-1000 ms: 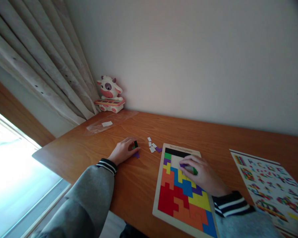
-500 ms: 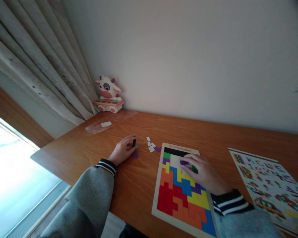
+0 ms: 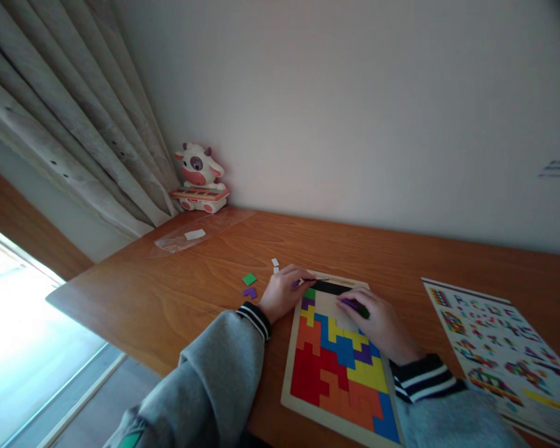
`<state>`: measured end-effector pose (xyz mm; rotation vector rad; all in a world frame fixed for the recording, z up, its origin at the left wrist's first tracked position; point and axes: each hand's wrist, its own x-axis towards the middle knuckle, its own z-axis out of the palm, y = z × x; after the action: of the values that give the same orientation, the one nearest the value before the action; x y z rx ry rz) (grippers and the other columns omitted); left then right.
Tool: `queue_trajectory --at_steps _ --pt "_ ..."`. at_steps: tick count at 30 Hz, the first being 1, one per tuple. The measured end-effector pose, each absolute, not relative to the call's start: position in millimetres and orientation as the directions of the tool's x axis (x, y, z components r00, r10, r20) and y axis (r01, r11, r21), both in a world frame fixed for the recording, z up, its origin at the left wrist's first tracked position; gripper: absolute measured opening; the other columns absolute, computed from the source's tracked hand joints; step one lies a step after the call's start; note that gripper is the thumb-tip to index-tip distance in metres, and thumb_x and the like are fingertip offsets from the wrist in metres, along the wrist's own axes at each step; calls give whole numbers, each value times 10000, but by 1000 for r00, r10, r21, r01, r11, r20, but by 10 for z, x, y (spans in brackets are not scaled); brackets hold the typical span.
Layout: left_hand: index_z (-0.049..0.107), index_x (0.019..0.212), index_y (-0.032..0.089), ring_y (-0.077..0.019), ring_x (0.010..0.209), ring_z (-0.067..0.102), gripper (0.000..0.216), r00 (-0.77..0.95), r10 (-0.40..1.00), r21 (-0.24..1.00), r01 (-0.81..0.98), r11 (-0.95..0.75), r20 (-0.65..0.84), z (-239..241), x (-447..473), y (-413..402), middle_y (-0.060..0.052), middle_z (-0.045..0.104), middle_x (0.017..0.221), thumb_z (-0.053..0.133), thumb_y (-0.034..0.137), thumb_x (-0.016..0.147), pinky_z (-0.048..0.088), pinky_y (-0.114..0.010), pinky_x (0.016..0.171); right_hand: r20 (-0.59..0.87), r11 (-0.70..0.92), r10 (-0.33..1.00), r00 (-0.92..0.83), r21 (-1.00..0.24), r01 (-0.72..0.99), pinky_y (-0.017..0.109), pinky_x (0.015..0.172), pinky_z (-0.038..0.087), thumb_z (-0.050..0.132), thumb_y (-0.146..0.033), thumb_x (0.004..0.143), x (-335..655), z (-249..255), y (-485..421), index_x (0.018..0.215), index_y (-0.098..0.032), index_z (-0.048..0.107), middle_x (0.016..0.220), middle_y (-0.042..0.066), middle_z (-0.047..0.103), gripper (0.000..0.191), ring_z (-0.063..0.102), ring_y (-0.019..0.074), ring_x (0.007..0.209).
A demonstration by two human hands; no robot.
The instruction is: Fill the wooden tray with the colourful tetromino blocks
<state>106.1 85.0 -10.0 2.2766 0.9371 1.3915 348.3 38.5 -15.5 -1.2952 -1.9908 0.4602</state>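
A wooden block-puzzle board [image 3: 287,392] lies in front of me, filled with red, orange, yellow, blue and purple pieces over most of its surface. A bare patch of tray shows near its top, below a black strip [image 3: 329,287]. At the board's upper left corner, my left hand [image 3: 284,294] pinches a thin black puzzle piece [image 3: 310,280], seen edge-on. My right hand [image 3: 378,320], above the board's upper right, grips a purple puzzle piece [image 3: 351,304] and a green one [image 3: 363,310] partly hidden by the fingers.
A green piece [image 3: 249,279] and a purple piece [image 3: 250,292] lie left of the board. Small white pieces [image 3: 275,262] sit behind my left hand. A printed pattern sheet [image 3: 494,348] is on the right. A cow toy [image 3: 200,180] and a plastic bag [image 3: 170,242] are at the back left.
My left hand has moved right with the black piece, from the loose pieces to the board's corner, uncovering the green and purple pieces. My right hand stays over the board, still holding its pieces.
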Motion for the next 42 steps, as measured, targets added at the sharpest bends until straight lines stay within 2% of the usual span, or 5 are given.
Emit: queue_trajectory --at_steps 14,21,26,31,42 --pt "759 996 197 -147 828 667 202 580 526 391 352 -851 623 -90 1136 786 -62 721 909 605 319 947 530 -246 761 527 592 798 -293 -590 550 359 846 582 592 -359 937 3436 -102 343 1040 -255 720 1001 58 752 194 711 214 916" --pt "712 1099 188 -167 885 662 259 598 520 371 364 -854 610 -55 1141 755 -76 716 969 595 364 949 535 -283 821 403 421 904 -139 -789 448 374 846 555 642 -426 889 3424 -97 336 972 -252 742 995 54 751 217 693 224 910" --pt "613 1262 204 -226 1032 612 352 591 575 359 452 -817 566 17 1136 712 -98 673 1108 571 356 948 512 -369 939 139 145 955 262 -989 -6 272 604 512 785 -499 727 3565 -143 446 858 -213 691 775 5 686 328 619 151 681" --pt "644 1200 201 -253 1068 596 308 535 661 313 601 -736 526 25 912 853 -113 653 1154 563 344 940 482 -412 984 -28 142 949 313 -852 -504 191 489 447 778 -303 688 3717 -54 521 726 -198 570 701 -44 535 236 444 59 534" --pt "562 1332 184 -286 1238 559 606 552 762 290 709 -642 338 54 98 1109 -133 598 1343 606 576 871 417 -430 1083 -249 9 939 236 -670 -743 211 469 483 605 -247 749 3744 12 464 760 -206 541 716 -4 545 76 511 106 592"
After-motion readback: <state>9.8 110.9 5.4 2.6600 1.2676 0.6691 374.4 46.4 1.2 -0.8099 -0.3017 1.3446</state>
